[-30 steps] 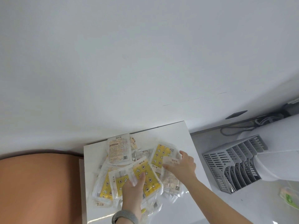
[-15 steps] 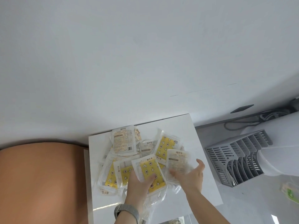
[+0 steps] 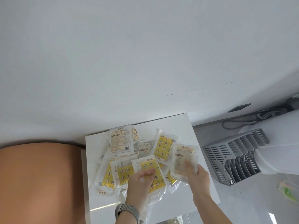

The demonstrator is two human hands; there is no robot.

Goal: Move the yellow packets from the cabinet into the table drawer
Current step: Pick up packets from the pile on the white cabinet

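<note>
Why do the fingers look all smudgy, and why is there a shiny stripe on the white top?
In the head view, both hands are motion-blurred: the left hand on a yellow packet and the right hand on a pale packet. The stripe is glare on the glossy white cabinet top. The wide lens bends the wall's edges.

Surface: white cabinet top [image 3: 181,126], glossy, against the wall
On it: loose overlapping pile of yellow packets [image 3: 120,173], some lying label side up
</note>
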